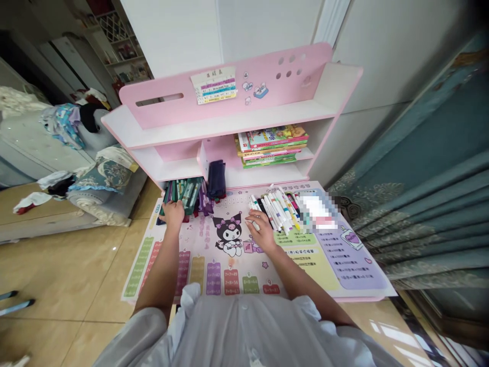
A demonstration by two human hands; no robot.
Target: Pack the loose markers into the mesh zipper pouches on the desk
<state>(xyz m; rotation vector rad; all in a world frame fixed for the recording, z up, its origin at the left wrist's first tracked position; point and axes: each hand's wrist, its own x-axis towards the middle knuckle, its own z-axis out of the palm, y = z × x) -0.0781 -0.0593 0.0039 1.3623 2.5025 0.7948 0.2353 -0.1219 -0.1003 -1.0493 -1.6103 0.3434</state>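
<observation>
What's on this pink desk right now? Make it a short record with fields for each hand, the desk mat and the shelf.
left hand: left hand, at the edge of a heap of dark green markers
right hand: right hand, on the ends of a row of white markers
desk mat: pink multiplication table mat under both hands
shelf: pink shelf unit holding a stack of books and a dark blue pouch

1. Between left grip (172,214) and right grip (262,230), a hand can pass over the printed desk mat (229,260).
2. Ahead of left grip, green markers (183,196) stand in way.
3. Ahead of right grip, white markers (275,211) block; behind them, pink shelf (225,97).
</observation>
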